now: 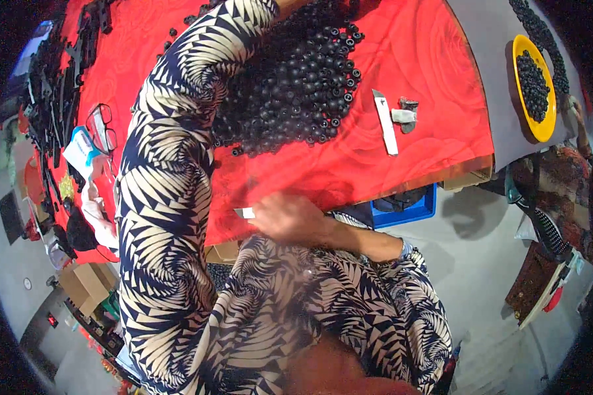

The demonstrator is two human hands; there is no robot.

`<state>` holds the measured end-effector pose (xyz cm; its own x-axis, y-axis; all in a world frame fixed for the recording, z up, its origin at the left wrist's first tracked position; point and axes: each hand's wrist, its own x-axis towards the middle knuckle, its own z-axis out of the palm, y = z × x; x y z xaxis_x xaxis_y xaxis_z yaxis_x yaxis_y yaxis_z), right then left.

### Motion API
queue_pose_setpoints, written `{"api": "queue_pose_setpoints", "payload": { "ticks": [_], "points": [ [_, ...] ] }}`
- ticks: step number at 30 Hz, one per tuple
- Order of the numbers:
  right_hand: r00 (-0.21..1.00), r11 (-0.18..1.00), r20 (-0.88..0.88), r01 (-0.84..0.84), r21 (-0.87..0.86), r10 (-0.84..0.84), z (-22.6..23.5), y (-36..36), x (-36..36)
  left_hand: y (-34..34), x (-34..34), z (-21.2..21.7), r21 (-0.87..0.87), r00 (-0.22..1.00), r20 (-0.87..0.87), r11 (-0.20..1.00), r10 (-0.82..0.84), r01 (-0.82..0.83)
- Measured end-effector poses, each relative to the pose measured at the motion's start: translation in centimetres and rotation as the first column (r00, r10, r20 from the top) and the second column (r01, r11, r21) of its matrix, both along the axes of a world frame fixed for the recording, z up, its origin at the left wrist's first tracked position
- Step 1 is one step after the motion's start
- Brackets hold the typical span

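White-handled blade (pixel 247 213) partly inside right grip (pixel 286 218), tip leftward

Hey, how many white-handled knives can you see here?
2. One white-handled knife lies on the red cloth, right of the black round pieces; another is in the right hand, mostly covered. Others could be hidden under the left sleeve.

Glasses (pixel 105 137) are laid near a packet (pixel 80 149) on the surface (pixel 435 131); below its edge, a blue crate (pixel 412 214) is partly hidden.
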<state>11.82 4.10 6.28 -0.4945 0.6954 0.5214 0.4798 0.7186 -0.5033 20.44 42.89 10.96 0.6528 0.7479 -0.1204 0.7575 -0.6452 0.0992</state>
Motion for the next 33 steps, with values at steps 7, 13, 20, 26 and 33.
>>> {"api": "queue_pose_setpoints", "payload": {
  "ticks": [7,13,20,26,33],
  "points": [
    [0.993,0.993,-0.030,-0.117,-0.016,0.117,0.1,0.6,0.5,-4.8,-2.9,1.3,0.308,0.998,-0.060,0.950,-0.026,0.044],
    [0.992,0.987,0.046,-0.113,-0.114,0.119,0.6,1.0,1.9,-7.0,-5.6,0.6,0.119,0.971,0.071,0.968,-0.230,0.220],
    [0.993,0.993,-0.013,-0.118,-0.010,0.118,0.9,0.5,0.4,-11.6,-12.2,2.4,0.204,0.946,0.260,0.969,-0.193,0.141],
    [0.996,0.996,-0.026,-0.086,-0.013,0.085,0.7,0.4,0.2,-12.9,-15.1,3.7,0.135,0.846,0.499,0.982,-0.185,0.135],
    [0.991,0.981,-0.122,-0.035,0.192,0.059,-0.3,0.2,-1.0,6.4,-21.5,-6.0,-0.662,0.531,0.747,0.528,0.400,0.533]
  ]
}}
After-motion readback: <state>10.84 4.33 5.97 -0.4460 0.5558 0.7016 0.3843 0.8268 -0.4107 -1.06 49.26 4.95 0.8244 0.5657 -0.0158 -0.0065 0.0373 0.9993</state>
